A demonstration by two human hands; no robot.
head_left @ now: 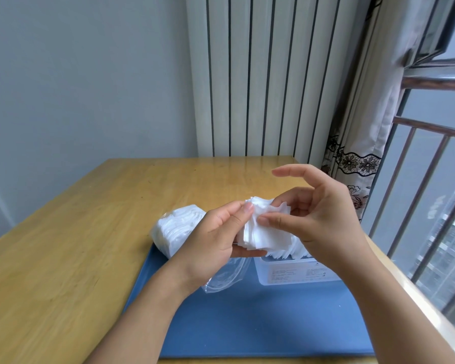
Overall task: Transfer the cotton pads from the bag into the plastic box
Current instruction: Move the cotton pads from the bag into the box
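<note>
Both hands hold a stack of cotton pads (pixel 260 232): my left hand (pixel 216 240) grips it, my right hand (pixel 318 219) pinches its top, index finger raised. Stack hangs above the plastic box (pixel 297 271) at the blue mat's (pixel 260 324) far edge; bag (pixel 176 229) sits on its far left corner.

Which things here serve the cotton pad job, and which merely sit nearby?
Job: stack of cotton pads held by left hand and right hand; bag; plastic box.
Nearby: blue mat, wooden table, curtain, radiator.
</note>
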